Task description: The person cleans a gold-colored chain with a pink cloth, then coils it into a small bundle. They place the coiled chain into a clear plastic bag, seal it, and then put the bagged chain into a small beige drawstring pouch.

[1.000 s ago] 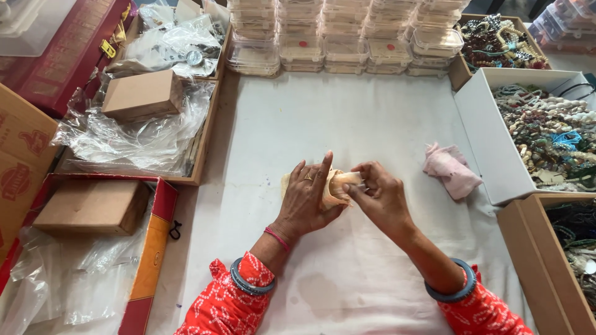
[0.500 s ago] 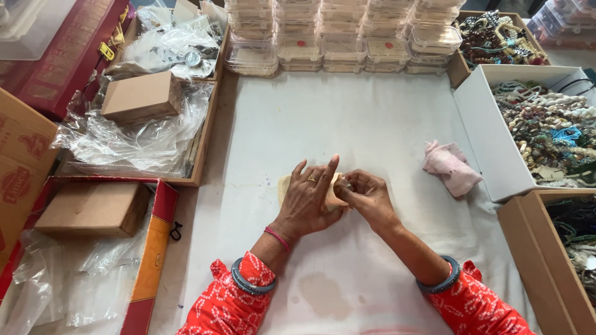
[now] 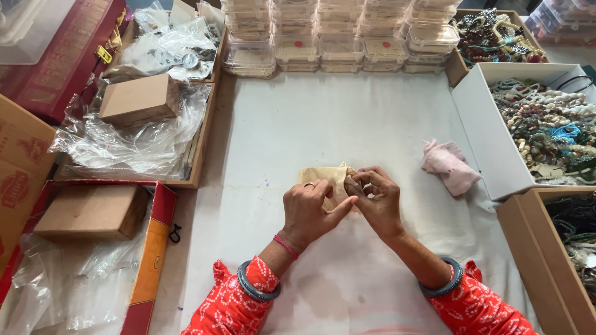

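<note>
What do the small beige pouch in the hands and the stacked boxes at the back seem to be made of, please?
The beige pouch, pinched by the left hand and right hand, looks like soft matte woven cloth: it folds and creases limply. The stacked boxes look like clear, glossy thin plastic: you can see through them and their edges catch the light.

Both arms bare from wrist to near elbow. Sleeves [image 3: 236, 304] red-orange with small white print, edges ruffled. One dark grey bangle [image 3: 251, 286] on left forearm, a matching one [image 3: 448, 280] on right. Thin pink thread band [image 3: 286, 246] at left wrist. Ring on a left finger [image 3: 315, 183].
</note>
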